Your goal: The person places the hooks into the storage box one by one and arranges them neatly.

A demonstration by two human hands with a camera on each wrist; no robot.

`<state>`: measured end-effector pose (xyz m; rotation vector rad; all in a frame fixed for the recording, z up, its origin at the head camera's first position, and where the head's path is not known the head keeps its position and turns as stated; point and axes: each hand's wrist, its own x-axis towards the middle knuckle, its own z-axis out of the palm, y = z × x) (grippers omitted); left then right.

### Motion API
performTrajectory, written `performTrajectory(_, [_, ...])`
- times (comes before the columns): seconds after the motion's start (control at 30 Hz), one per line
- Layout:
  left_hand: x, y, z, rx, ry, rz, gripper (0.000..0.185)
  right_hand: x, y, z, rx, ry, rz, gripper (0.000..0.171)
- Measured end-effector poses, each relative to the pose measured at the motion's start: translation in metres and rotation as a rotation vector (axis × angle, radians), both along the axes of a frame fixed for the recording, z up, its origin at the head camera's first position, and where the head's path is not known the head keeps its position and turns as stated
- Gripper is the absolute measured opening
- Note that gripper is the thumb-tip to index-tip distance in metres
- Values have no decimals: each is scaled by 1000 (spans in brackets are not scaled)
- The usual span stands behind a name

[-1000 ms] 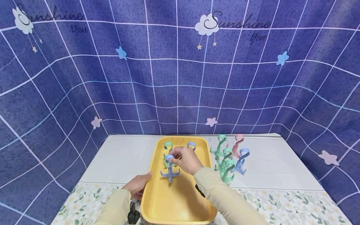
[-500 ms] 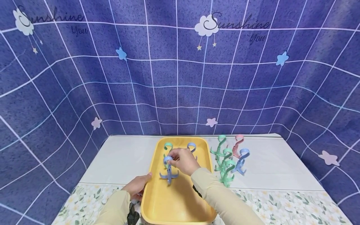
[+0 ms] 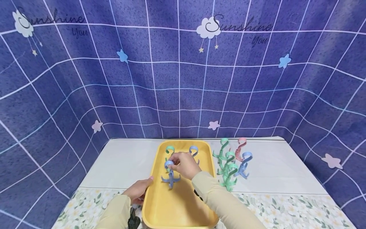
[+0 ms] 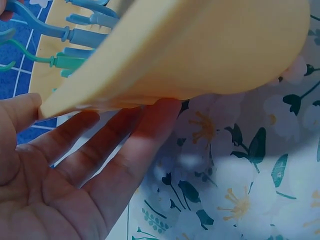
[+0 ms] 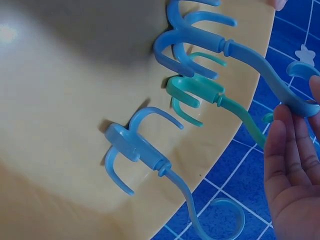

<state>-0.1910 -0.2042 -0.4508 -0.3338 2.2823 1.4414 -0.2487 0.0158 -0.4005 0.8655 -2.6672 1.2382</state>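
While the right forearm reaches in from the lower right across the yellow tray (image 3: 160,203), the right hand (image 3: 183,163) sits over the tray's far half with its fingers curled toward the top loop of a blue hook (image 3: 170,174). In the head view the fingertips close on that loop; the right wrist view shows the fingers (image 5: 287,150) lying against the curved end of the stem, thumb mostly out of frame, so the grip reads as a light pinch on the hook's top. The blue hook stands upright on its prongs on the tray floor, roughly mid-tray, left of centre. Behind it stand a green hook (image 3: 169,152) and a second blue hook (image 3: 194,152), both upright near the tray's far wall. The left hand (image 3: 139,190) rests at the tray's left rim, palm up and fingers straight; the left wrist view shows the fingertips (image 4: 150,125) under the tray's edge and the thumb at the rim, supporting it, not clenched. The tray sits on a table (image 3: 120,165) covered in white and floral cloth. To the tray's right a cluster of green, pink and blue hooks (image 3: 230,163) stands on the cloth, apart from both hands.
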Motion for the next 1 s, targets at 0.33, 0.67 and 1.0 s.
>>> performTrajectory(0.33, [1, 0, -1, 6, 14, 5, 56, -2, 3, -3, 26, -18, 2, 11])
performTrajectory(0.67, [2, 3, -3, -7, 59, 17, 56, 0, 5, -2, 41, -37, 13, 9])
performTrajectory(1.0, [0, 0, -2, -9, 10, -5, 57, 2, 14, 0, 50, -30, 8, 31])
